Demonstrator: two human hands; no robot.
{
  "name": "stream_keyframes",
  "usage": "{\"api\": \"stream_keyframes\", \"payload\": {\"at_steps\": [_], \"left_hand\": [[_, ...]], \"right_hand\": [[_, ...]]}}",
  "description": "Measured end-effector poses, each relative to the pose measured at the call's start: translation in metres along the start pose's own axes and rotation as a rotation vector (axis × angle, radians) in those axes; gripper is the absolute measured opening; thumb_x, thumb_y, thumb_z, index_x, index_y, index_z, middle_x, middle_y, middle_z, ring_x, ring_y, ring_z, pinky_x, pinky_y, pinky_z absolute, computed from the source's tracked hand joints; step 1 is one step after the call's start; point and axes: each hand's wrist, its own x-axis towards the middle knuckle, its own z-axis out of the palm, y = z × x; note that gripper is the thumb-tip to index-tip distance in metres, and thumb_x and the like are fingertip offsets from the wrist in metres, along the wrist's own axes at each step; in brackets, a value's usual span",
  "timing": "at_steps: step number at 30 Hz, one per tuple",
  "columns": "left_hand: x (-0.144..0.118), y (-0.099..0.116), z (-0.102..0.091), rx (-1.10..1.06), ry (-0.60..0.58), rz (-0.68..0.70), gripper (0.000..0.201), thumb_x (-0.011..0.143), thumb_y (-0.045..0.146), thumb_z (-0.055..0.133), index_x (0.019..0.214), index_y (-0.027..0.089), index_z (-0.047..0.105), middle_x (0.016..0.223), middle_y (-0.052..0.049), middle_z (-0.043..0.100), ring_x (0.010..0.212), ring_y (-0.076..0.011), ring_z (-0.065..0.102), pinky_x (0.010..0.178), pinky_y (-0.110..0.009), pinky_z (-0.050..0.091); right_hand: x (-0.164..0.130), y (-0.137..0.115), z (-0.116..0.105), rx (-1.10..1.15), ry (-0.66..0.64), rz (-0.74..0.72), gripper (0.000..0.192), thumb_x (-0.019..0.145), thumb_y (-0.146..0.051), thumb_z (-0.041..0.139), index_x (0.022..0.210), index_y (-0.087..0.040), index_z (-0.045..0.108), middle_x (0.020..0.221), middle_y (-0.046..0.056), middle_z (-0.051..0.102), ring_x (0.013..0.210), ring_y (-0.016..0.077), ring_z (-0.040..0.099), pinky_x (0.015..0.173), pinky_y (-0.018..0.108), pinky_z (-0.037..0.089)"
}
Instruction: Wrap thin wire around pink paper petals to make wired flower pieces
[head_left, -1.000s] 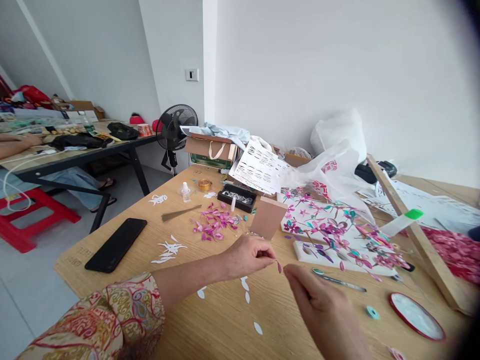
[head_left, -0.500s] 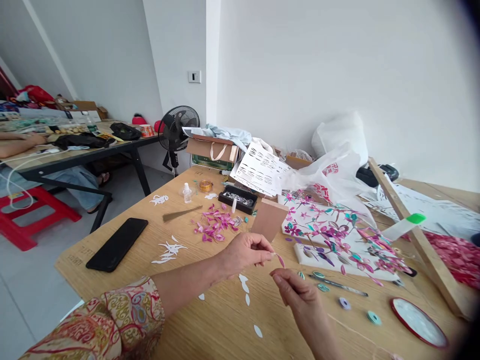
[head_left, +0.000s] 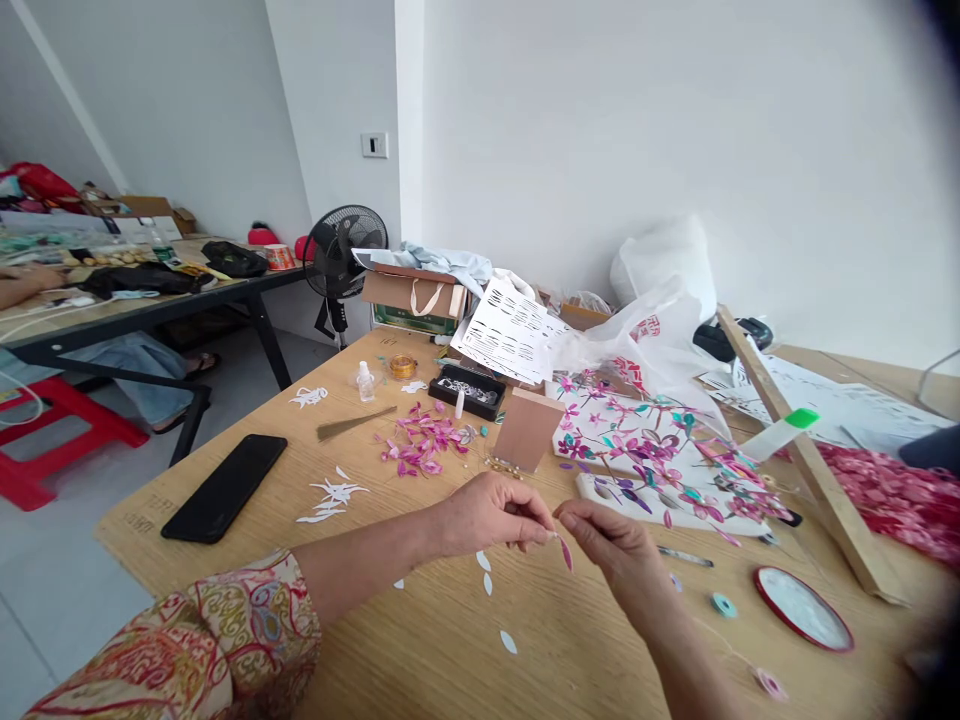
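- Pink paper petal (head_left: 566, 553), head view: thin, featherlight and easily creased by the look of it, so best pinched at its top tip.
- Left hand (head_left: 487, 514) and right hand (head_left: 611, 540) meet fingertip to fingertip, both pinching that tip.
- Petal dangles just below the pinch, above the wooden tabletop (head_left: 420, 650) near its front edge.

Left hand (head_left: 491, 515) and right hand (head_left: 611, 545) pinching a pink petal (head_left: 566, 553) together, above the wooden table (head_left: 420, 650), black phone (head_left: 225, 487) well left
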Motion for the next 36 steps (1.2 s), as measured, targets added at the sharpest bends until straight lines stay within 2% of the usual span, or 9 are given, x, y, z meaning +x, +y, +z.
{"api": "stream_keyframes", "payload": {"at_steps": [4,7,12,16,20,23,29,33,36], "left_hand": [[0.005,-0.004,-0.001,-0.043,0.166,-0.002,0.013,0.066,0.024,0.060,0.070,0.012,0.060,0.055,0.003,0.050,0.051,-0.0062,0.046,0.051,-0.018,0.037],[0.010,-0.009,-0.001,0.189,0.222,0.064,0.008,0.070,0.019,0.056,0.070,0.013,0.061,0.060,0.001,0.054,0.055,-0.0075,0.047,0.053,-0.018,0.037],[0.009,-0.006,-0.001,0.634,0.026,0.328,0.013,0.075,0.015,0.051,0.069,0.016,0.063,0.068,-0.001,0.059,0.068,-0.0108,0.051,0.065,-0.020,0.037],[0.003,0.002,-0.002,0.448,-0.093,0.249,0.010,0.073,0.016,0.054,0.072,0.015,0.064,0.068,0.000,0.057,0.064,-0.0092,0.050,0.061,-0.019,0.038],[0.002,0.001,-0.004,0.055,0.009,0.052,0.009,0.069,0.021,0.057,0.070,0.012,0.061,0.057,0.003,0.050,0.052,-0.0060,0.045,0.051,-0.017,0.036],[0.005,-0.004,-0.006,-0.078,0.131,0.034,0.013,0.067,0.024,0.060,0.068,0.011,0.058,0.052,0.003,0.048,0.049,-0.0060,0.044,0.050,-0.017,0.036],[0.012,-0.010,-0.005,0.266,0.257,0.123,0.008,0.070,0.016,0.054,0.069,0.013,0.061,0.063,0.001,0.054,0.057,-0.0076,0.047,0.054,-0.018,0.036],[0.010,-0.011,-0.005,0.627,0.124,0.327,0.013,0.075,0.015,0.051,0.072,0.015,0.064,0.070,-0.001,0.058,0.068,-0.0097,0.050,0.065,-0.019,0.037],[0.006,-0.007,-0.005,0.598,-0.023,0.327,0.013,0.075,0.013,0.051,0.072,0.015,0.064,0.071,-0.001,0.058,0.069,-0.0091,0.050,0.066,-0.019,0.037]], "right_hand": [[-0.020,0.011,0.031,0.054,0.037,0.053,0.030,0.075,-0.044,0.049,0.064,-0.018,0.060,0.048,-0.003,0.050,0.043,0.0100,0.043,0.039,0.019,0.034],[-0.037,0.000,0.038,-0.144,0.076,-0.026,0.029,0.080,-0.040,0.044,0.071,-0.019,0.063,0.054,0.000,0.058,0.048,0.0122,0.051,0.044,0.019,0.039],[-0.033,-0.026,0.007,-0.430,0.049,-0.192,0.026,0.081,-0.033,0.042,0.071,-0.022,0.064,0.059,0.001,0.063,0.050,0.0129,0.056,0.047,0.019,0.040],[-0.012,-0.020,-0.013,-0.304,0.027,-0.110,0.026,0.079,-0.036,0.046,0.071,-0.021,0.065,0.064,0.001,0.064,0.059,0.0146,0.057,0.053,0.020,0.043],[-0.008,0.004,0.004,-0.049,0.072,-0.026,0.026,0.076,-0.040,0.051,0.065,-0.019,0.063,0.060,0.000,0.060,0.057,0.0139,0.054,0.052,0.021,0.043],[-0.017,0.016,0.028,-0.001,0.104,-0.003,0.027,0.076,-0.041,0.050,0.068,-0.019,0.064,0.050,-0.002,0.054,0.047,0.0117,0.048,0.042,0.020,0.039],[-0.037,-0.002,0.038,-0.264,0.071,-0.147,0.026,0.083,-0.032,0.042,0.075,-0.020,0.064,0.061,0.001,0.063,0.056,0.0129,0.058,0.050,0.018,0.043],[-0.029,-0.022,0.013,-0.466,0.048,-0.254,0.027,0.084,-0.030,0.039,0.074,-0.021,0.062,0.064,0.002,0.063,0.053,0.0124,0.057,0.049,0.019,0.041],[-0.010,-0.023,-0.007,-0.449,0.021,-0.200,0.026,0.083,-0.033,0.041,0.071,-0.021,0.062,0.057,-0.001,0.060,0.050,0.0119,0.053,0.048,0.020,0.039]]}}
